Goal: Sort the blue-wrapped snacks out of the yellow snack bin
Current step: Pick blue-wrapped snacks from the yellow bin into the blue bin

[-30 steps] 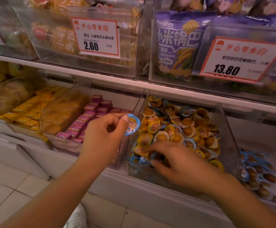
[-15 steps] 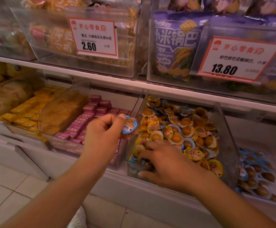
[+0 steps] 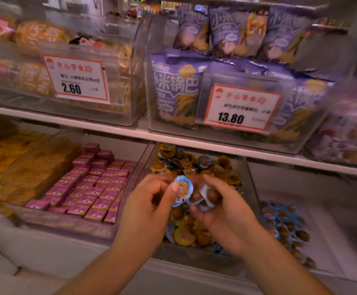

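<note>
A clear bin (image 3: pixel 250 184) on the lower shelf holds a heap of small round snack cups, mostly yellow-wrapped (image 3: pixel 184 237) with some blue-wrapped ones mixed in. My left hand (image 3: pixel 152 201) pinches one blue-wrapped cup (image 3: pixel 183 189) between thumb and fingers above the bin. My right hand (image 3: pixel 220 207) is raised beside it and grips a small cluster of blue-wrapped cups (image 3: pixel 205 196). The two hands almost touch. The frame is motion-blurred.
To the right a tray (image 3: pixel 333 241) holds several blue-wrapped cups (image 3: pixel 286 222). A bin of purple boxes (image 3: pixel 92 186) stands to the left, with yellow packs (image 3: pixel 1 162) beyond. The upper shelf (image 3: pixel 173 137) carries bins with price tags (image 3: pixel 77 78) (image 3: pixel 240 107).
My right hand came up out of the bin holding blue-wrapped cups and met my left hand. The camera tilted up and closer to the shelf.
</note>
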{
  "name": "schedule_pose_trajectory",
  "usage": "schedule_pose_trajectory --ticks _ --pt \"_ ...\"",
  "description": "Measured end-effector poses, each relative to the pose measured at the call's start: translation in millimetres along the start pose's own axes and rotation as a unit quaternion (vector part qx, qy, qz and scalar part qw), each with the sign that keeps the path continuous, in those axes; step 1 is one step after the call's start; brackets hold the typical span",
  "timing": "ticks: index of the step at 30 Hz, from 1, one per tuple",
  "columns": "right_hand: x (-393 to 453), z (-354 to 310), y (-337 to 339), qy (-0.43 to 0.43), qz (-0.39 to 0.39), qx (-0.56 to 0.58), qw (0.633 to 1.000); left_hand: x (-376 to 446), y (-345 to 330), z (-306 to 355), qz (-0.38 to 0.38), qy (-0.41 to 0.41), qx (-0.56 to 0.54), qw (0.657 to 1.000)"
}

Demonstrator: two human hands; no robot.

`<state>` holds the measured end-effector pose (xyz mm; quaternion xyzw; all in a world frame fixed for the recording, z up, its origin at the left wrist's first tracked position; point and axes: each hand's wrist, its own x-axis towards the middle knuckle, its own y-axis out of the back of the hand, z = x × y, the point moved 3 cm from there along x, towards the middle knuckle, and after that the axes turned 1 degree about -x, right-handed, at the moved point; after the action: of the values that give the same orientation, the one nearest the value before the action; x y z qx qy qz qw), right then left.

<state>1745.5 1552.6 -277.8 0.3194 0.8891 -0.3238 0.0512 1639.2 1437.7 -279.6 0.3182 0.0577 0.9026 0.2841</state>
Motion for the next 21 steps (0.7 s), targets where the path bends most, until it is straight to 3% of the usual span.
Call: schedule_pose_trajectory --ticks 2,4,10,13,15,18,19,21 --pt "-6 -3 3 -0.03 -0.052 0.04 0.997 1 -15 2 -0.022 -0.013 0.002 1.0" --pt "-12 -8 8 -0.004 -0.058 0.003 0.998 3 -29 3 -0.052 -0.026 0.025 0.998" --pt "-31 -42 35 0.211 0.028 -0.186 0.959 4 -54 12 -0.057 -0.058 0.106 0.991" --pt "-39 -65 59 0.243 0.06 -0.251 0.935 2 -63 10 -0.106 -0.053 0.084 0.989" --pt "-42 -85 86 0.244 0.098 -0.3 0.917 -1 -68 6 -0.162 -0.048 0.066 0.983" --pt "-47 -110 135 0.203 0.164 -0.508 0.821 -5 -72 2 -0.256 -0.082 0.117 0.956" --pt "-49 -111 150 0.159 0.154 -0.568 0.793 -7 -74 1 -0.294 -0.106 0.144 0.939" --pt "-52 -103 172 0.055 0.103 -0.623 0.774 -11 -77 -2 -0.353 -0.14 0.181 0.907"
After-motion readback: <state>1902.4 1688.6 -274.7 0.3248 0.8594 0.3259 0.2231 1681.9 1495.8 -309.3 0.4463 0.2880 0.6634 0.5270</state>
